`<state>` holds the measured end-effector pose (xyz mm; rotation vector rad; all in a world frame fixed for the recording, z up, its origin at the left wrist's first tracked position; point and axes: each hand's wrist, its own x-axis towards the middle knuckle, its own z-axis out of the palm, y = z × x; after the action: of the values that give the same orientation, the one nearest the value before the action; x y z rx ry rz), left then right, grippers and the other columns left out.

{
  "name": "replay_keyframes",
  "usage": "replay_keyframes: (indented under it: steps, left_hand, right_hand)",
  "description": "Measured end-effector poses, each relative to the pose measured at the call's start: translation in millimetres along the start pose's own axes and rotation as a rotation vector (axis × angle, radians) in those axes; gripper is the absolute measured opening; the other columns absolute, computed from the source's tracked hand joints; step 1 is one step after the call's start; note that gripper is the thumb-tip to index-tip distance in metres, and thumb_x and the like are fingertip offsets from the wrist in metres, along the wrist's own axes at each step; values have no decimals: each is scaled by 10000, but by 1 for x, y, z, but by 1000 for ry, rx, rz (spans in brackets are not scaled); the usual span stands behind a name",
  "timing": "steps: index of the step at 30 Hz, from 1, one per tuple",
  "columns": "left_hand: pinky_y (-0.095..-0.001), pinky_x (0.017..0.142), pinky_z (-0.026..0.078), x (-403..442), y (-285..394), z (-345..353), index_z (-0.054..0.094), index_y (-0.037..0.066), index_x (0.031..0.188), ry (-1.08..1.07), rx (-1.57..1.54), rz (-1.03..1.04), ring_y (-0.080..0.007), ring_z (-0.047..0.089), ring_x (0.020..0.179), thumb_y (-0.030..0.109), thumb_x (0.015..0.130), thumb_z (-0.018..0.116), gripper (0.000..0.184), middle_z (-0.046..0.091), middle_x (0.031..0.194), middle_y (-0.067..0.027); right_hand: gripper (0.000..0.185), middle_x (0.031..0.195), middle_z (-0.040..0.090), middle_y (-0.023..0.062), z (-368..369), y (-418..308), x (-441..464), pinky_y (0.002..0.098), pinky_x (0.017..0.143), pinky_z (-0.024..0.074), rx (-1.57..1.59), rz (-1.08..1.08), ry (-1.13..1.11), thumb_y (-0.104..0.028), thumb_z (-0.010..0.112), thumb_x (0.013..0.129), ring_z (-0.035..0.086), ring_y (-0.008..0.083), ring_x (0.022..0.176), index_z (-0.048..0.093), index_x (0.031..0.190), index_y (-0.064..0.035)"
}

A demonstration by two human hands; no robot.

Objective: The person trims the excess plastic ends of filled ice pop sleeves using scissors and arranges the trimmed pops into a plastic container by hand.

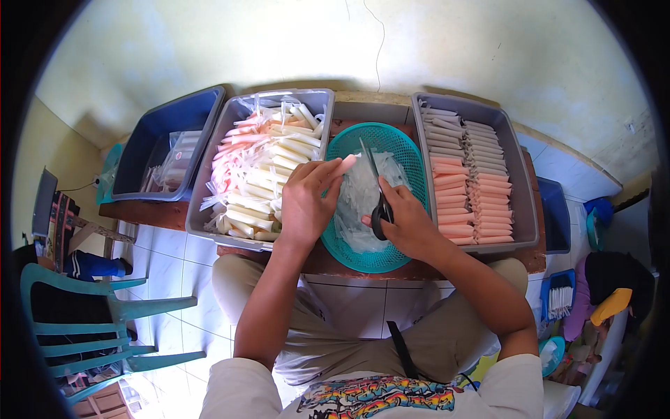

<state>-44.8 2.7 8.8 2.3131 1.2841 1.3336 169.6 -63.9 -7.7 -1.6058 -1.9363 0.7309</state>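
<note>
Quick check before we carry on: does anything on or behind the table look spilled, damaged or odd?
Nothing looks spilled. A thin, jagged line runs down the plain wall behind the green basket, probably a crack. The tubes left of the basket lie jumbled, unlike the neat rows to its right.

At centre, we see metal-bladed scissors [373,167] with smooth plastic handles [381,222] and a perforated plastic basket [373,263]; lower left, glossy floor tiles [164,262].
</note>
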Motion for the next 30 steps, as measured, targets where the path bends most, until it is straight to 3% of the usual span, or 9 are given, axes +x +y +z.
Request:
replay_keyframes:
  steps: [3, 5, 14, 18, 20, 22, 23, 25, 30]
  left_hand:
    - [-411, 798, 620, 0, 1, 0, 785, 24, 1151, 10, -9, 3, -317, 767, 948, -5, 866, 812, 288, 789, 1047, -139]
    - [-410, 792, 619, 0, 2, 0, 783, 25, 1156, 13, -15, 12, -313, 768, 948, -4, 869, 809, 289, 789, 1049, -137]
    - [-378, 724, 599, -1, 5, -4, 768, 47, 1230, 22, -40, 27, -270, 745, 838, 20, 900, 798, 332, 784, 1033, -132]
    - [-367, 724, 596, 0, 9, -7, 759, 64, 1267, 29, -133, 18, -252, 742, 812, 23, 916, 791, 355, 785, 1041, -130]
    - [-363, 725, 596, 0, 12, -9, 755, 68, 1278, 47, -155, 23, -246, 740, 806, 22, 919, 789, 363, 786, 1045, -130]
    - [-405, 734, 599, 0, 14, -12, 729, 44, 1292, -12, -190, 2, -344, 735, 854, -34, 895, 766, 407, 748, 1020, -161]
    - [-405, 734, 599, -1, 14, -12, 729, 44, 1292, -10, -190, 3, -344, 735, 854, -34, 895, 766, 407, 748, 1020, -161]
    - [-340, 724, 612, -2, 12, -10, 733, 62, 1323, -33, -187, 9, -229, 752, 833, 0, 900, 802, 433, 786, 1066, -126]
    - [-330, 741, 632, -4, 14, -7, 711, 52, 1361, -28, -269, 20, -215, 766, 867, -25, 887, 811, 490, 786, 1088, -121]
  right_hand:
    - [901, 1167, 559, 259, 12, 3, 4, 437, 937, 522, -32, 7, -10, -395, 801, 964, 616, 413, 1082, 386, 1580, 116]
    - [887, 1265, 515, 308, 20, 5, 8, 475, 983, 532, -49, 15, -10, -302, 802, 951, 622, 481, 1144, 356, 1568, 153]
    - [825, 1381, 416, 357, 47, 14, 20, 553, 983, 564, -201, 119, -76, -106, 735, 899, 619, 594, 1142, 307, 1544, 178]
    - [803, 1375, 412, 366, 55, 19, 21, 565, 968, 570, -239, 140, -95, -64, 713, 877, 638, 605, 1097, 316, 1527, 193]
    - [788, 1341, 447, 357, 60, 22, 21, 560, 901, 595, -294, 102, -75, -52, 691, 860, 684, 578, 992, 332, 1513, 202]
    - [785, 1322, 468, 349, 58, 20, 22, 554, 861, 605, -322, 89, -83, -59, 690, 849, 699, 557, 942, 346, 1505, 203]
    - [784, 1303, 489, 342, 57, 19, 23, 548, 821, 614, -351, 76, -90, -65, 689, 838, 715, 536, 892, 360, 1496, 205]
    - [782, 1293, 502, 336, 60, 20, 24, 543, 796, 618, -382, 69, -88, -77, 692, 832, 722, 520, 872, 373, 1489, 203]
    - [793, 1299, 508, 333, 60, 19, 26, 535, 774, 625, -398, 80, -111, -96, 702, 818, 732, 504, 861, 386, 1481, 200]
